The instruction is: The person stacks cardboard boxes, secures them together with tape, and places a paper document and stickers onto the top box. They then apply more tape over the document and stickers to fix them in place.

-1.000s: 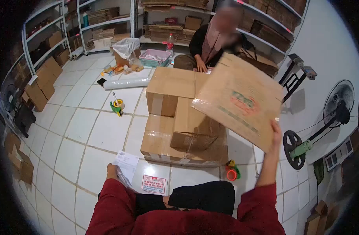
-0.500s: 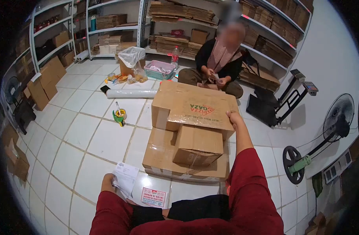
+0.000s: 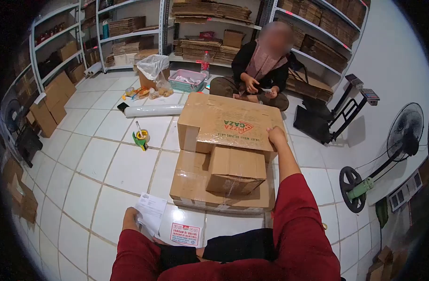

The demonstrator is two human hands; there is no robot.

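My right hand (image 3: 276, 136) grips the right edge of a flat cardboard piece (image 3: 209, 112) printed "PIZZA GAZA", its thumb on top. That piece lies across the upper part of a stack of cartons. Under its near edge a small taped carton (image 3: 236, 169) rests on a wide taped carton (image 3: 191, 187) on the floor. At the lower left, my left hand (image 3: 131, 218) is closed on a white printed paper (image 3: 151, 210); its fingers are partly behind the sheet. Close by, a red-and-white warning label (image 3: 185, 234) lies near my legs.
Across the stack sits a co-worker (image 3: 256, 75) holding something small and pale. On the floor are a tape dispenser (image 3: 141, 136), a plastic roll (image 3: 156, 110) and a basket (image 3: 186, 83). A platform scale (image 3: 317, 122) and a fan (image 3: 404, 129) stand right; shelves (image 3: 130, 35) line the back.
My view has shifted slightly. My right hand stays at the cardboard's edge and my left keeps the paper. The co-worker's hands have moved apart, and their head has turned up.
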